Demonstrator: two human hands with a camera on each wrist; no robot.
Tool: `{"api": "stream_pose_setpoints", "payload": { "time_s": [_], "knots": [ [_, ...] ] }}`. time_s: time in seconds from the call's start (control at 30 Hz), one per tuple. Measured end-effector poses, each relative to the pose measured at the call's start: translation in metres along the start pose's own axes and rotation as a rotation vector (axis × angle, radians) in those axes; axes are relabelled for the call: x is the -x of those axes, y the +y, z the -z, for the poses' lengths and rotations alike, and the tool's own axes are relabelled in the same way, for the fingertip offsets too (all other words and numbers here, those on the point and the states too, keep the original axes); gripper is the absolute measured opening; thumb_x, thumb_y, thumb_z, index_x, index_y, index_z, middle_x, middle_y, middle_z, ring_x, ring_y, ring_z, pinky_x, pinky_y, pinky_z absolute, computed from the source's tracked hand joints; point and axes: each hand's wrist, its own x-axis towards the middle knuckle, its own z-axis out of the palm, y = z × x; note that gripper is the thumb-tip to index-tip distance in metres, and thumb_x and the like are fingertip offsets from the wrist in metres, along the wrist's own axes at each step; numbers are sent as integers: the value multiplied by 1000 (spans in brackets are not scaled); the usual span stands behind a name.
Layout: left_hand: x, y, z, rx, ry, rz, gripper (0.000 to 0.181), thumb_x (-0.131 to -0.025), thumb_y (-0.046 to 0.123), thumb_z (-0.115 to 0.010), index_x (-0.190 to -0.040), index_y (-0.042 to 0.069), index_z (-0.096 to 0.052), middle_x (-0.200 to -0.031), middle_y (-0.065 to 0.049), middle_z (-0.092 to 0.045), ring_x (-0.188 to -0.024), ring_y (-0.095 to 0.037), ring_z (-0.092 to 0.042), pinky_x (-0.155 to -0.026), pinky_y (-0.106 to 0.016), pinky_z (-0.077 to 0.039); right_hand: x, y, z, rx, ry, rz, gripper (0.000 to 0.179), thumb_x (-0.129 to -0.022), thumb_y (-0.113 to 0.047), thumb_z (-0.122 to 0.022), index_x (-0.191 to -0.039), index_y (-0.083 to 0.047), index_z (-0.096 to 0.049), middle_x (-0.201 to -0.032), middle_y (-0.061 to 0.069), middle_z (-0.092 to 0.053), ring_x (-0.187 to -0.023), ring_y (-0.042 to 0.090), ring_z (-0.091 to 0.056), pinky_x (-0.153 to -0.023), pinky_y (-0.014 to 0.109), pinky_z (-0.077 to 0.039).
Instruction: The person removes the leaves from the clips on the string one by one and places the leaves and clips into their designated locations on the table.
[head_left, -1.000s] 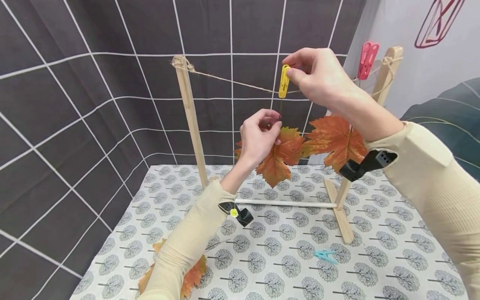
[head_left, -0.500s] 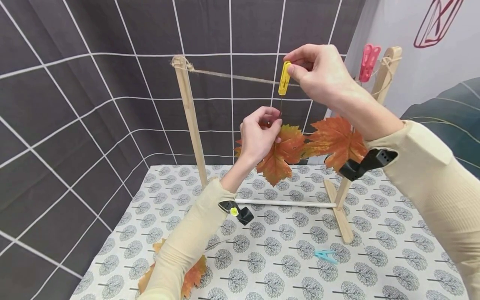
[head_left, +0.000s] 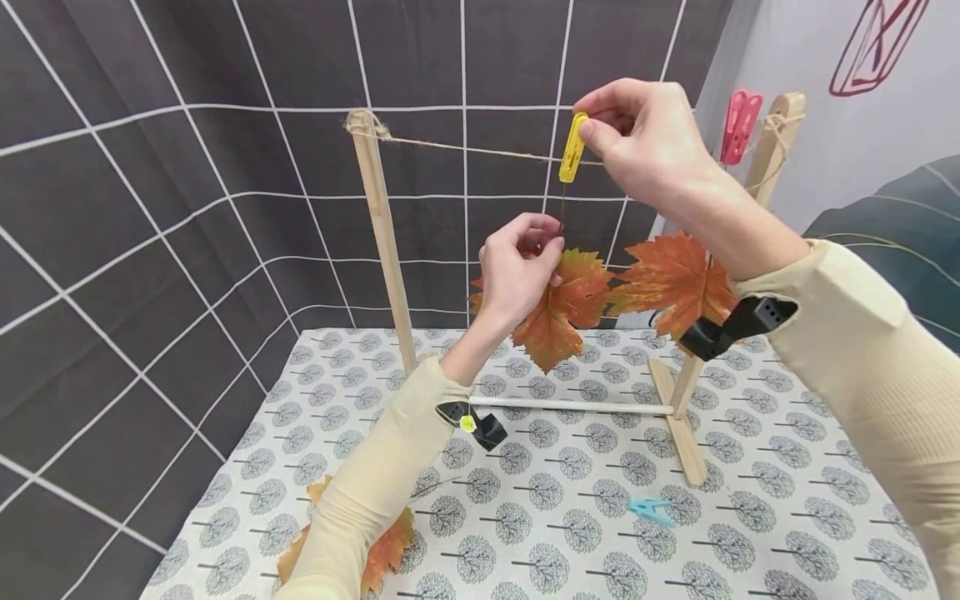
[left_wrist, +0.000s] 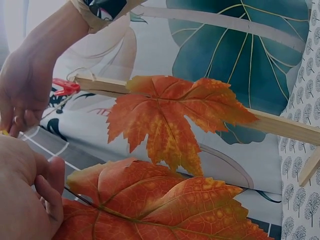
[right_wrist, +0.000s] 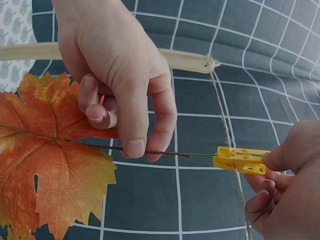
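dark wall (head_left: 405,50) with white grid lines stands behind your work, and a tree-print tablecloth (head_left: 525,517) lies below it. your right hand (head_left: 652,146) pinches the top end of the yellow clip (head_left: 572,150), whose mouth end sits at the string (head_left: 487,152). your left hand (head_left: 517,271) pinches the stem (right_wrist: 160,152) between thumb and fingers, straight beneath the clip. the leaf (head_left: 555,321) hangs below, partly behind your left hand.

the relation to watch, most likely, is that line: clip and stem run nearly end to end, close to upright, with the clip's top leaning right. your right hand is nearer the string, your left nearer the leaf. on the right, the second leaf (head_left: 675,287) comes so close that you cannot tell whether the edges touch. freer room seems to lie leftward, along the bare string toward the left post (head_left: 384,233).
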Motion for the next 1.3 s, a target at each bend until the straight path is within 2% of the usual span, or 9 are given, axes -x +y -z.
{"api": "stream_pose_setpoints", "payload": {
  "time_s": [0.5, 0.87, 1.1, 1.3],
  "knots": [
    [0, 2, -1, 12, -3, 16, 14, -90, -2, -68, -103, 1, -71, -84, -9, -69, -49, -18, -62, -52, -32, -57, -1, -1, 4, -8, 95, 30, 27, -100, -16, -58, -123, -6, -68, -92, -4, -60, -77, 10, -48, -65, 22, -38],
    [2, 0, -1, 32, 6, 21, 13, -89, -4, -68, -102, 0, -71, -82, -9, -68, -49, -18, -61, -51, -32, -57, 2, -2, 8, -48, 130, 53, 26, -99, -14, -59, -122, -5, -69, -92, -6, -60, -79, 9, -49, -67, 21, -37],
    [5, 0, 4, 41, 11, 28, 14, -89, -4, -69, -102, 0, -71, -83, -9, -68, -49, -19, -61, -51, -33, -57, 8, -2, 12, -112, 157, 51, 24, -98, -14, -62, -120, -7, -70, -91, -6, -62, -79, 9, -51, -68, 20, -38],
    [9, -2, 11, 38, 8, 30, 15, -89, -4, -68, -103, 0, -72, -83, -9, -68, -47, -19, -60, -50, -35, -57, 14, -1, 15, -139, 149, 35, 25, -98, -15, -62, -122, -8, -69, -94, -5, -63, -82, 10, -53, -72, 20, -40]
  ]
}}
